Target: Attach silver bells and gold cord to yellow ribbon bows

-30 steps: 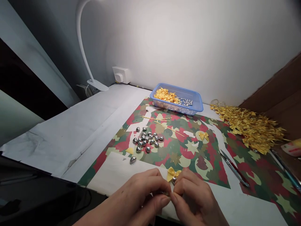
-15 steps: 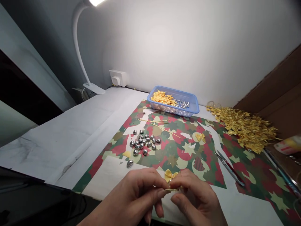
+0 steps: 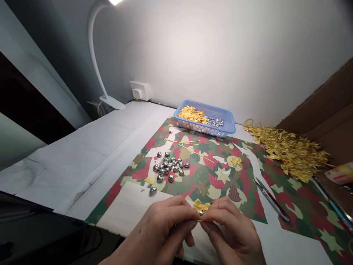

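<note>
In the head view, the left hand (image 3: 162,230) and the right hand (image 3: 231,232) meet at the near edge of the table, with their fingertips pressed together. Between them they pinch a small yellow bow (image 3: 201,206), which stands just above the fingertips; a little silver bell (image 3: 201,213) shows directly under the bow, against the fingers. Both hands are closed in a fine pinch, the other fingers curled under. The hands are above a sheet of patterned paper (image 3: 220,176) in red, green and cream that covers the right part of the table. On this paper, further from the person and to the left, lies a group of silver bells (image 3: 169,167), with one single bell (image 3: 152,190) nearer to the hands. A second yellow bow (image 3: 236,161) lies alone on the paper, and some thin gold wires (image 3: 190,145) lie beyond it. At the back stands a blue basket (image 3: 231,125) holding yellow bows and bells. To the right is a big heap of gold bows (image 3: 292,152), and tweezers (image 3: 271,200) lie on the paper near the right hand. A white lamp (image 3: 95,55) stands at the back left.
</note>
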Available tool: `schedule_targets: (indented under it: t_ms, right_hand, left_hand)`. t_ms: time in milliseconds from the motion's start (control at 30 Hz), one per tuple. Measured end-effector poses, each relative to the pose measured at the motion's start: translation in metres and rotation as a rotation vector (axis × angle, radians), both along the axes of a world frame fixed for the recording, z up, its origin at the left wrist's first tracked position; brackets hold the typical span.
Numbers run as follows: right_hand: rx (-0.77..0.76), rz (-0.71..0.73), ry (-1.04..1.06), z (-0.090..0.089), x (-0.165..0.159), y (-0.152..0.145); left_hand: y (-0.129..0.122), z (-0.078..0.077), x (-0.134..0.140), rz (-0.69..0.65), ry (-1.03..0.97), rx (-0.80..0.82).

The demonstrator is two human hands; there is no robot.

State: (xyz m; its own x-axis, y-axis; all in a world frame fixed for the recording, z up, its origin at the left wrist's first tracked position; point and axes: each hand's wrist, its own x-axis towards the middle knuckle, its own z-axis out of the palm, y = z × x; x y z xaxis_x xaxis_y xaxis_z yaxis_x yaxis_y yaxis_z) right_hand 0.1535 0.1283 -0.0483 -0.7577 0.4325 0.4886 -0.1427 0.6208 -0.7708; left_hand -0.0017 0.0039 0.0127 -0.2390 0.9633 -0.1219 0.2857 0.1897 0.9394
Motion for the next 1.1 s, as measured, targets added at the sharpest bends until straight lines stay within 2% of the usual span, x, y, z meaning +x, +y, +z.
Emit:
schedule_targets:
  t_ms: [233, 400, 733, 800, 933, 1100]
  right_hand:
    - [0.013, 0.025, 0.019, 0.011, -0.003, 0.000]
    - [0.039, 0.040, 0.065, 0.013, -0.004, 0.002]
    - [0.126, -0.007, 0.015, 0.006, -0.004, -0.001]
    - [0.108, -0.001, 0.012, 0.007, -0.004, -0.001]
    - [-0.025, 0.036, -0.064, 0.011, -0.001, 0.000]
    - [-0.108, 0.077, -0.081, 0.013, 0.000, 0.001]
  left_hand:
    - [-0.005, -0.010, -0.001, 0.090, -0.041, 0.011]
    - [0.006, -0.006, -0.011, -0.069, -0.070, -0.014]
    - [0.001, -0.012, -0.014, -0.106, -0.084, 0.012]
    - [0.001, -0.012, -0.013, -0.096, -0.121, 0.029]
    - [0.003, -0.010, -0.012, -0.071, -0.188, 0.062]
    - [0.005, -0.007, -0.011, -0.043, -0.183, 0.133]
